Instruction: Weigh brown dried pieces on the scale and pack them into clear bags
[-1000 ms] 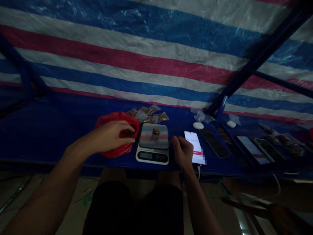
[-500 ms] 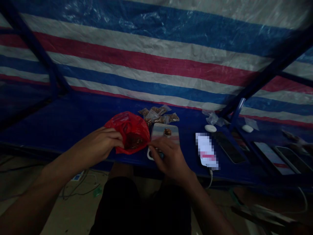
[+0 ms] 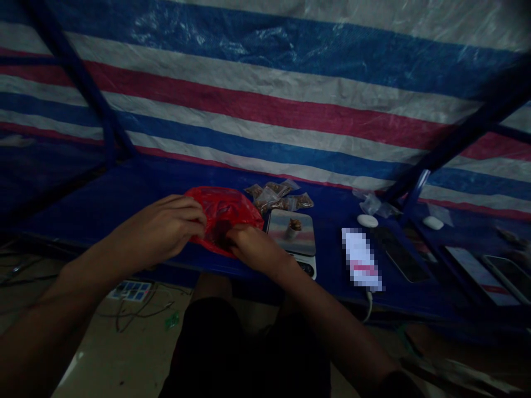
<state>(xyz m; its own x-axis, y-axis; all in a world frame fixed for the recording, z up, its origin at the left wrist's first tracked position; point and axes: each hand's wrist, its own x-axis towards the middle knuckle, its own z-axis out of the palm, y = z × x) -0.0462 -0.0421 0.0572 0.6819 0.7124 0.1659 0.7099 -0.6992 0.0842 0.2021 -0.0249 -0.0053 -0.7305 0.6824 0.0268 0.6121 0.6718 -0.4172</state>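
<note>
Head view, dim light. Red plastic bag (image 3: pixel 222 213) lies just left of the digital kitchen scale (image 3: pixel 291 235), over the near part of the blue table (image 3: pixel 124 193); whether it bears on the table or hangs from the hands cannot be told. Its long axis runs roughly side to side, and a dark opening faces up toward the camera. Contents are too dark to identify.

Left hand (image 3: pixel 166 224): fingers curled around the bag's left side, clenching the plastic. Right hand (image 3: pixel 253 247): lies across the bag's lower right, fingertips hidden in the folds; grip cannot be told.

Right forearm covers most of the scale's front, and its display cannot be read. A brown lump (image 3: pixel 295 224) sits on a small pale holder on the weighing plate. Behind the scale, small clear bags of brown material (image 3: pixel 277 194) lie in a cluster. To the right: a phone with a pixelated white screen (image 3: pixel 360 258), a dark phone (image 3: pixel 400 254), and a white oval object (image 3: pixel 367 221). Striped tarpaulin (image 3: pixel 265 99) hangs behind the table. A power strip (image 3: pixel 130 290) lies on the floor, partly cut off by the left forearm.
</note>
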